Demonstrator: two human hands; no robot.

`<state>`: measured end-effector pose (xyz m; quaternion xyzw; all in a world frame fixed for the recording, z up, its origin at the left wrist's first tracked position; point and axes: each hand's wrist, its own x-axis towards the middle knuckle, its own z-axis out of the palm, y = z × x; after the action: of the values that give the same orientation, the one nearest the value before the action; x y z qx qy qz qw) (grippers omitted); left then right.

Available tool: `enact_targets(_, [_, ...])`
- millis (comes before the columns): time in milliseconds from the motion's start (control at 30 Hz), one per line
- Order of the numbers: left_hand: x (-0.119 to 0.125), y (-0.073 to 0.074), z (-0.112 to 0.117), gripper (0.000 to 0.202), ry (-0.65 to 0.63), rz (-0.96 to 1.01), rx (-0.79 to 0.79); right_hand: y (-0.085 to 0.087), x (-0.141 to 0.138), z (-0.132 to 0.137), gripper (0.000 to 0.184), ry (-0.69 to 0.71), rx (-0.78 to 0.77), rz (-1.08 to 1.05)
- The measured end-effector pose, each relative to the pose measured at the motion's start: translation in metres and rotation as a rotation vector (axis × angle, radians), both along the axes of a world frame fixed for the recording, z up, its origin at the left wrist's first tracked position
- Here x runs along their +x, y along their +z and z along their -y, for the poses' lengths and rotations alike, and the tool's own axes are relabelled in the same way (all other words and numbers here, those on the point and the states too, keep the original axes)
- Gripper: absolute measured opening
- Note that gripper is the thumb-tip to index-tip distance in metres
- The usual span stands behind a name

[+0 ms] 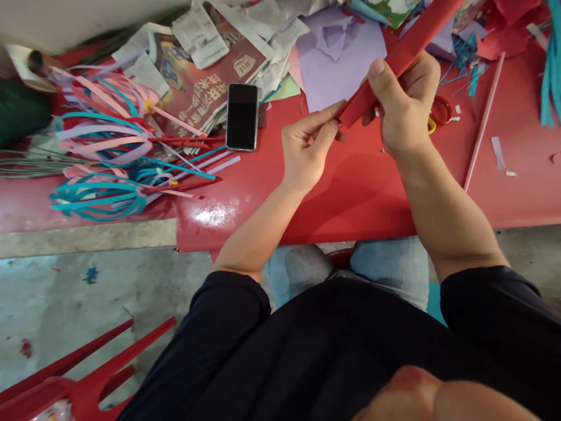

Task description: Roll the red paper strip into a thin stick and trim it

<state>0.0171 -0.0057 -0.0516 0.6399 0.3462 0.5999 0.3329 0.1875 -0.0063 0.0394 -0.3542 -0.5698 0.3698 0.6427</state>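
A long folded strip of red paper (409, 52) slants up and to the right above the red table. My right hand (407, 102) is closed around its middle, the thumb lying on top. At the strip's lower end, my left hand (309, 143) pinches a corner between thumb and fingertips. Behind my right wrist lies a pair of scissors with red and yellow handles (440, 111), partly hidden. A sheet of purple paper (322, 73) lies just beyond my left hand.
A phone (242, 117) lies left of my hands, near newspapers (199, 38). Paper-strip lanterns (105, 137) in pink, teal and purple are piled at the left. A thin pink stick (484, 123) and paper scraps lie right. A red chair (87, 374) stands lower left.
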Motion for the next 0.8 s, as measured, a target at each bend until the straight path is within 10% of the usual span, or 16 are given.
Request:
enact_targets(533, [0.002,0.035,0.024,0.043,-0.067,0.043,-0.076,0.001,-0.006,0.002,0.045,-0.017,-0.038,-0.005])
enact_targets(800, [0.009,0.023,0.022,0.061,0.090,0.016,-0.049,-0.006,-0.008,-0.001,0.038,0.010,0.003,-0.037])
